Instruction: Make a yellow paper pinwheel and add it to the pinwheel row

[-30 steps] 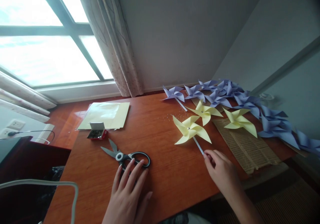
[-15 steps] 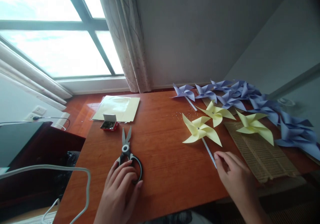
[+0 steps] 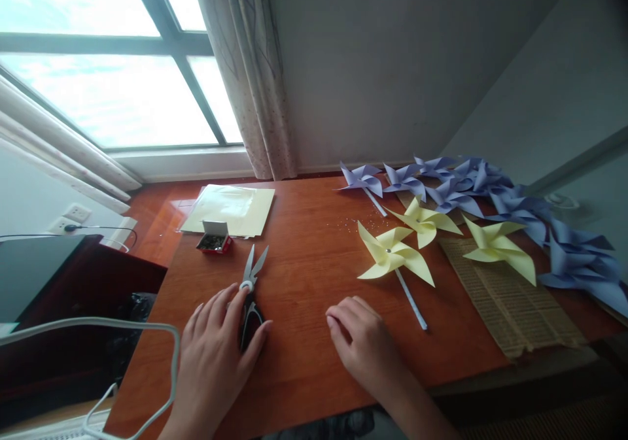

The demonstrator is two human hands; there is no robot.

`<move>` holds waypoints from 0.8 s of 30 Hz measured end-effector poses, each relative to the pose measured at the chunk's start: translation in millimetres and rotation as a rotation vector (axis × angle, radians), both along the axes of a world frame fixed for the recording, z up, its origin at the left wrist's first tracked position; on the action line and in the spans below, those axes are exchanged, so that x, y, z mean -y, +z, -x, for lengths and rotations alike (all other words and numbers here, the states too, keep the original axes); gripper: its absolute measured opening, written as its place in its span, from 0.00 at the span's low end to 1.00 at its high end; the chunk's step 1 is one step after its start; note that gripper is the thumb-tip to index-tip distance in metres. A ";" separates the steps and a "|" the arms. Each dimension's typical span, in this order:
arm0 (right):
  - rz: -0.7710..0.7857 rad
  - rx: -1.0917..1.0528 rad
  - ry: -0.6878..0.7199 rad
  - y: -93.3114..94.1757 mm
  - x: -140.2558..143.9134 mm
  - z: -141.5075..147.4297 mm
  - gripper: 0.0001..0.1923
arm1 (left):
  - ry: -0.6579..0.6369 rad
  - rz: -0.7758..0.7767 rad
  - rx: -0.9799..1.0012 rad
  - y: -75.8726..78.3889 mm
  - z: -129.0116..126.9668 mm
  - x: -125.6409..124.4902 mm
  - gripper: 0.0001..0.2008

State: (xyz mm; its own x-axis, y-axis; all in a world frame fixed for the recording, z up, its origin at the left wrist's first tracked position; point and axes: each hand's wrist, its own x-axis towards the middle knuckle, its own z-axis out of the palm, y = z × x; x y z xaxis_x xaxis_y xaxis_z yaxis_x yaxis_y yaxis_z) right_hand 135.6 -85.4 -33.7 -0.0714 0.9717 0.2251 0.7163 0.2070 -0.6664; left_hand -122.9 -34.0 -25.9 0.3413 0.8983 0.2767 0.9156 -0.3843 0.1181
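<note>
My left hand (image 3: 216, 338) lies over the handles of a pair of scissors (image 3: 251, 286), its thumb by the right handle and its fingers covering the left one. The blades point away from me and stand apart. Near the middle of the table my right hand (image 3: 366, 345) rests with curled fingers, nothing visible in it. To its right is a yellow paper pinwheel (image 3: 392, 252) on a white stick (image 3: 411, 298), apart from the hand. Behind it sits another yellow pinwheel (image 3: 426, 223). A third yellow pinwheel (image 3: 500, 247) lies partly on corrugated cardboard (image 3: 515, 312).
Several purple pinwheels (image 3: 454, 195) line the table's back right. A small open box (image 3: 214, 240) of dark bits stands beyond the scissors, before pale yellow sheets (image 3: 230, 208). Tiny scraps (image 3: 363, 224) lie near the pinwheels. A white cable (image 3: 174, 361) loops at the left edge.
My right hand has let go of the yellow pinwheel's stick and moved left. My left hand has shifted on the scissors, whose blades have turned a little to the right.
</note>
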 end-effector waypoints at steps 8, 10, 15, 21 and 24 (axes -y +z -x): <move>0.042 0.001 0.065 -4.4 -5.6 9.3 0.08 | -0.102 0.018 -0.053 0.8 2.4 -19.8 0.24; 0.039 -0.001 0.059 -5.3 -7.1 9.0 0.09 | -0.136 0.029 -0.044 0.1 8.2 -31.8 0.25; 0.012 -0.013 0.051 -8.5 -9.1 8.5 0.09 | -0.173 0.050 -0.041 -5.0 20.5 -55.5 0.27; 0.004 -0.140 0.016 -3.1 -12.8 8.3 0.10 | -0.159 -0.064 0.135 12.0 -12.7 -48.2 0.21; -0.015 -0.330 -0.006 14.0 -22.9 9.3 0.12 | -0.221 0.052 0.381 27.5 -49.7 -36.3 0.11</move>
